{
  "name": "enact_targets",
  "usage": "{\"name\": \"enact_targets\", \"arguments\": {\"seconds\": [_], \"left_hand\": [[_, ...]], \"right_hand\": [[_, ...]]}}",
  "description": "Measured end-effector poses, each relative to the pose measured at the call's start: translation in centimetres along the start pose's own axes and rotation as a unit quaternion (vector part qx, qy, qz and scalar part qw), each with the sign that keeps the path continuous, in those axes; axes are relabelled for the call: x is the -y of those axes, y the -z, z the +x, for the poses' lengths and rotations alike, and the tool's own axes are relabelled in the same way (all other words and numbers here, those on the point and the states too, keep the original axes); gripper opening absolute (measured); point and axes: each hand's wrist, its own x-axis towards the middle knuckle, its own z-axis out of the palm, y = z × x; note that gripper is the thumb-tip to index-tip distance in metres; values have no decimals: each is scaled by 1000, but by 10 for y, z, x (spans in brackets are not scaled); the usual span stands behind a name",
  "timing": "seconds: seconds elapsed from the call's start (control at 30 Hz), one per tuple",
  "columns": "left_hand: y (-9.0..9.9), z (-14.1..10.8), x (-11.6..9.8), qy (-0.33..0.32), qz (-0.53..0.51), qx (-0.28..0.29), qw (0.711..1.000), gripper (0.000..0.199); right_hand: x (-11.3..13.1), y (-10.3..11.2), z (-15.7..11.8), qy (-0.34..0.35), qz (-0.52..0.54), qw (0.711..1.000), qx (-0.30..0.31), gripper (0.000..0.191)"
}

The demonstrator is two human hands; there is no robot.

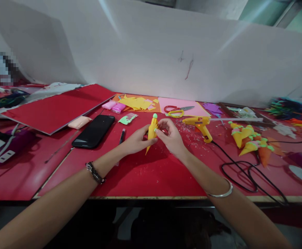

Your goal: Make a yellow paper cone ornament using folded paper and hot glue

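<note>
A small yellow cone point(153, 130) with a pale green ball on top is held upright over the red table point(151, 180), its tip pointing down. My left hand point(138, 140) grips the cone from the left, thumb across its lower part. On the other side, my right hand point(171, 136) has its thumb and index finger pinched at a small green bit on the cone's side. Whether that bit is stuck to the cone cannot be made out. A yellow glue gun point(201, 126) lies to the right of my right hand.
A black phone point(93, 131) and a marker point(122, 136) lie left. Behind are scissors point(176, 110), yellow paper scraps point(135, 102) and pink clay packets point(113, 106). Several finished cones point(241, 135) sit right, near a looped black cable point(234, 173). A red board point(62, 107) is back left.
</note>
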Motion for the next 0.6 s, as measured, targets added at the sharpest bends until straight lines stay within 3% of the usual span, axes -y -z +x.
{"name": "enact_targets", "arguments": {"seconds": [0.1, 0.23, 0.37, 0.47, 0.6], "left_hand": [[-1, 1, 4, 16, -23, 1, 1000, 45], [-2, 2, 8, 46, -28, 8, 999, 27], [-2, 3, 6, 93, -98, -29, 990, 23], [-1, 4, 1, 157, -220, -57, 961, 19], [0, 5, -4, 225, -376, -58, 897, 18]], "right_hand": [[4, 1, -1, -5, 4, 1000, 8, 14], [5, 1, 0, -15, 22, 999, 24, 15], [-1, 3, 2, -40, 19, 999, -31, 13], [-7, 5, 4, -45, -25, 998, -39, 11], [-12, 6, 3, -13, -107, 994, 18, 12]]}}
